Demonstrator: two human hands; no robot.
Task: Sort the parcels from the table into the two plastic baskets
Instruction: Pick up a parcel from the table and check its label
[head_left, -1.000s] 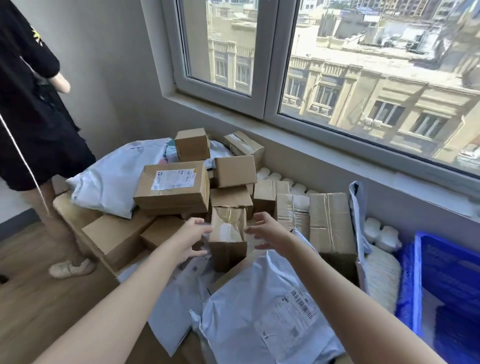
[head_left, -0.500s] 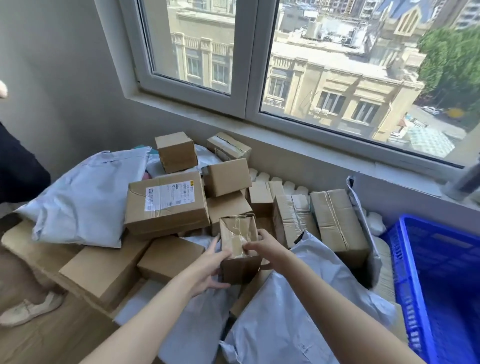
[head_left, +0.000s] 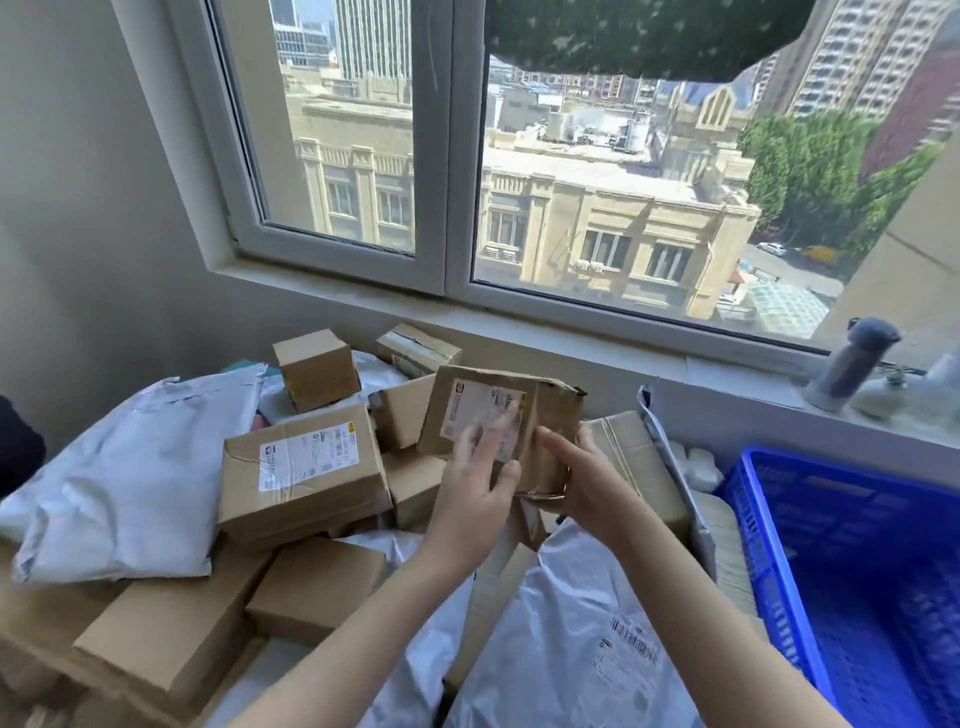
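You get bright daylight through the window (head_left: 457, 171), so the sunlit buildings outside look slightly washed out. The wall (head_left: 78, 208) beside it stays dimmer. Your left hand (head_left: 475, 483) is motion-blurred, and the frame bends at the edges.

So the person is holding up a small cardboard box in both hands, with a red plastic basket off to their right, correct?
Nearly. The head view shows both the left hand and the right hand holding up the small cardboard box, but the plastic basket to their right is blue, not red.

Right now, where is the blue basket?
The blue basket sits at the right edge of the head view, below the windowsill, right of the parcel pile.
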